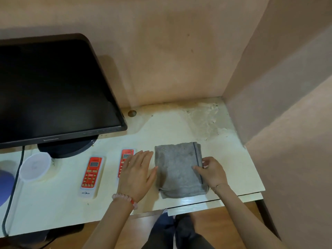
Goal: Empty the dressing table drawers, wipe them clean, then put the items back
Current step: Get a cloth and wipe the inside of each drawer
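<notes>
Firstly, containers: a translucent round plastic cup (pixel 36 166) by the monitor's foot, contents not discernible; a drawer front (pixel 215 204) standing slightly out beneath the tabletop's front edge, inside hidden. Folded grey cloth (pixel 179 169), soft and nubbly, roughly rectangular, dark stripe along its right side, flat on the pale glossy tabletop (pixel 53 209) near the front edge, above that drawer. Left hand (pixel 136 174) palm down, fingers straight and slightly spread, thumb against the cloth's left edge, covering part of a red-and-white remote (pixel 125 156). Right hand (pixel 212 172) with curled fingers pinching the striped right edge. Second remote (pixel 91 175) further left, apart from the first. Black monitor (pixel 53 87) at left rear. Rough stained patch (pixel 206 119) in the back right corner. Room behind the cloth up to the back wall; side wall near on the right.
</notes>
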`<state>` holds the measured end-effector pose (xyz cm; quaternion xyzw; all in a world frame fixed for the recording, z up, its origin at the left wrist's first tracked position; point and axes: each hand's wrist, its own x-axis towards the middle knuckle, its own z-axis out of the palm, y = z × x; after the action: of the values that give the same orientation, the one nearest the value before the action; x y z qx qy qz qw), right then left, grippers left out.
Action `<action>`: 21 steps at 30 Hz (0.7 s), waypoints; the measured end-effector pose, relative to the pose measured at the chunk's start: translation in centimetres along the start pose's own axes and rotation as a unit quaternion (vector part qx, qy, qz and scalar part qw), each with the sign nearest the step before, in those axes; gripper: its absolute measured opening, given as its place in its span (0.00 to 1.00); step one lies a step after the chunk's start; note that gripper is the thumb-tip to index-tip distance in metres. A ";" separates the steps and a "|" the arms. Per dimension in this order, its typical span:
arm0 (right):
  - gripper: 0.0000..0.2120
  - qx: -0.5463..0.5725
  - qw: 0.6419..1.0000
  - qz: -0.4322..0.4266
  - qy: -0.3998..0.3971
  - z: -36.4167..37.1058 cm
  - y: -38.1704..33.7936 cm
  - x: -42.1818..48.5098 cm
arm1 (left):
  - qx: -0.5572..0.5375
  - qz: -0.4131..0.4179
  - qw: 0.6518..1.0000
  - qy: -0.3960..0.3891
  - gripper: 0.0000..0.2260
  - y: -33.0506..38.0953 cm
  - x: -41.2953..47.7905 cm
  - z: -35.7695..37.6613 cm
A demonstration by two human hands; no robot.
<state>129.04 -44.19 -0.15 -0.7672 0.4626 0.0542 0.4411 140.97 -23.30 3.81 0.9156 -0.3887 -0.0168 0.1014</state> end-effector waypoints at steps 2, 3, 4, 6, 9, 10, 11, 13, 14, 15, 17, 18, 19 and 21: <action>0.14 0.003 1.000 0.014 -0.008 0.3 -0.2 0.1 | -0.002 -0.006 1.000 0.006 0.20 -0.1 0.0 0.0; 0.11 0.001 1.000 0.018 -0.017 0.4 -0.3 0.2 | -0.003 -0.008 1.000 0.009 0.20 -0.1 0.0 0.0; 0.09 -0.003 0.999 0.024 -0.029 0.4 -0.4 0.3 | -0.003 -0.010 1.000 0.010 0.20 0.0 0.0 0.1; 0.08 -0.006 0.998 0.037 -0.053 0.3 -0.5 0.6 | -0.001 -0.014 1.000 0.008 0.20 0.2 0.1 0.1; 0.07 0.042 0.996 0.045 -0.064 0.2 -0.4 0.8 | -0.002 -0.025 1.000 0.011 0.21 0.5 0.0 0.1; 0.07 0.069 0.995 0.041 -0.062 0.2 -0.5 0.7 | -0.001 -0.028 1.000 0.013 0.21 0.6 -0.1 0.0; 0.07 0.101 0.992 0.034 -0.061 0.1 -0.5 0.6 | 0.000 -0.030 0.999 0.017 0.20 0.6 -0.2 0.0; 0.05 0.178 0.981 0.023 -0.066 -0.2 -0.9 0.0 | 0.001 -0.030 0.999 0.028 0.20 0.6 -0.2 -0.3; 0.04 0.216 0.974 0.022 -0.071 -0.4 -1.2 -0.3 | 0.001 -0.029 0.999 0.033 0.20 0.6 -0.2 -0.5; 0.03 0.248 0.966 0.021 -0.075 -0.6 -1.5 -0.6 | 0.002 -0.028 0.999 0.037 0.20 0.6 -0.1 -0.7; 0.05 0.290 0.954 0.013 -0.076 -1.1 -2.2 -1.2 | 0.008 -0.028 0.999 0.043 0.20 0.5 0.0 -1.2; 0.04 0.303 0.950 0.005 -0.075 -1.3 -2.5 -1.5 | 0.011 -0.027 0.998 0.047 0.20 0.5 0.1 -1.4; 0.03 0.312 0.947 -0.006 -0.074 -1.7 -2.9 -1.7 | 0.010 -0.024 0.998 0.052 0.21 0.6 0.3 -1.7; 0.02 0.319 0.945 -0.036 -0.060 -2.6 -3.8 -2.1 | 0.002 -0.015 0.998 0.068 0.20 0.7 0.8 -2.4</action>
<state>129.91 -43.94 4.86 -0.5981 0.4004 -0.0665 0.6910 141.32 -23.95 6.38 0.9207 -0.3668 0.0453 0.1253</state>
